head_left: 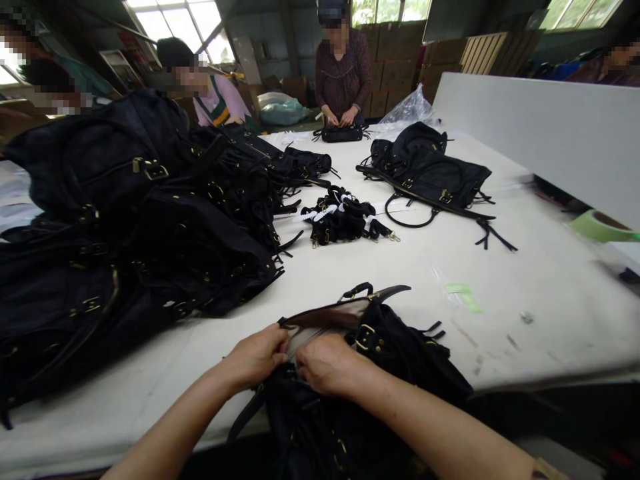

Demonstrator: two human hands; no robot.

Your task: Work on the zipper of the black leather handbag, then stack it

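A black handbag (400, 347) with brass buckles lies at the near edge of the table, its mouth spread so the pale lining (325, 317) shows. My left hand (263, 353) is closed on the left end of the bag's opening, thumb and fingers pinching the edge. My right hand (325, 363) is curled at the opening just beside it, knuckles up. Its fingertips are hidden, so what they grip, if anything, does not show. A handle and loose tassels stick out on the bag's far side, and part of the bag hangs over the table edge.
Black bags (150, 220) are heaped along the left. Bundled straps with clips (345, 217) lie mid-table, and more bags (430, 167) beyond. A person (343, 73) handles a bag at the far end; others stand left. A white panel (540, 133) rises at right, near green tape (600, 227).
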